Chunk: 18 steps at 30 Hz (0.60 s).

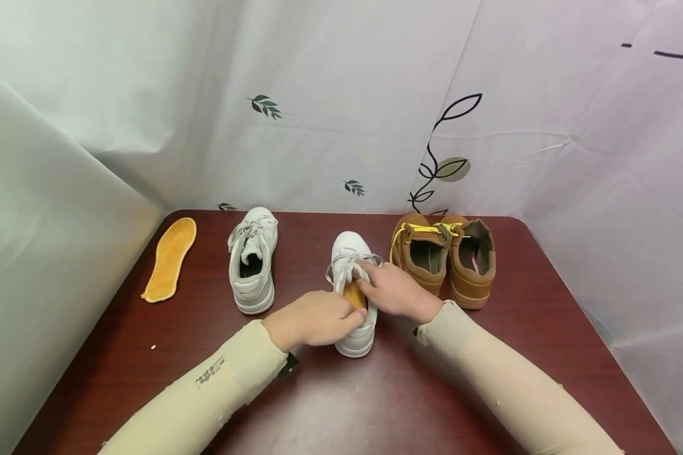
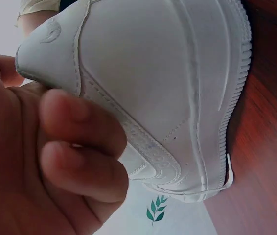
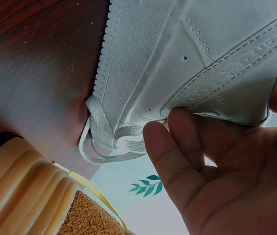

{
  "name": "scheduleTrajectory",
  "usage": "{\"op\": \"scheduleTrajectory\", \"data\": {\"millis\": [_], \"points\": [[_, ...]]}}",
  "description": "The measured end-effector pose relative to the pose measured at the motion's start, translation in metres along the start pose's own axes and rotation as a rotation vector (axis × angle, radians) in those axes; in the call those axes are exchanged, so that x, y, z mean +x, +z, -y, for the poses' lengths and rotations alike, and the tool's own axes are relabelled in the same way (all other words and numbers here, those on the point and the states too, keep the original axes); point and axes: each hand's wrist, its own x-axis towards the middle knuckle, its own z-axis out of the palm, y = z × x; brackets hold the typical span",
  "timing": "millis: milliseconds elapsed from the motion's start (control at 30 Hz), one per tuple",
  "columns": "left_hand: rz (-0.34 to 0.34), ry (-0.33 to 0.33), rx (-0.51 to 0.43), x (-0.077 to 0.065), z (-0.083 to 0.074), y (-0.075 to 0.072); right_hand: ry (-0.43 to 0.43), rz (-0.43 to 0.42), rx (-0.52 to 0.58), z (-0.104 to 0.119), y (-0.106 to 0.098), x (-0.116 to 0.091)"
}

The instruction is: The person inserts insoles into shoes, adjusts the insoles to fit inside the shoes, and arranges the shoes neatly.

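Far left: a yellow-orange, sole-shaped, plush-looking insole [image 1: 169,260] is lying flat on the dark red, wood-grained counter [image 1: 108,370]. Next, a white, low-cut, leather-look sneaker [image 1: 253,287] is standing upright with its toe pointing away.

Centre: the left hand [image 1: 320,318] is curling its fingers at the rear of a second white, stitched, leather-look sneaker [image 1: 353,344] and appears to be pinching the heel end of the orange fabric insole [image 1: 353,295] inside it; the exact contact is partly hidden. The right hand [image 1: 394,288] is gripping the shoe's right opening edge, thumb inside, fingers outside.

Handling (judged): the inner insole is probably light, soft and bendy, liable to buckle or bunch if pushed from one end; best hold is the heel edge, thumb on top. The shoe is likely moderately light, firm at the sole, yielding at the collar; bracing its side is sensible. Nothing is looking fragile.

Right: a pair of brown, rubber-soled shoes with yellow laces [image 1: 469,289] is standing just beside the right hand.
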Motion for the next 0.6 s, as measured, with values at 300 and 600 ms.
{"op": "scheduleTrajectory", "data": {"millis": [300, 600], "points": [[-0.134, 0.045, -0.024, -0.003, 0.008, 0.004, 0.0, -0.001, -0.002, -0.001, 0.001, 0.0], [-0.53, 0.039, -0.383, -0.009, 0.029, 0.008, 0.021, -0.027, 0.009, 0.0, 0.004, -0.001]]}}
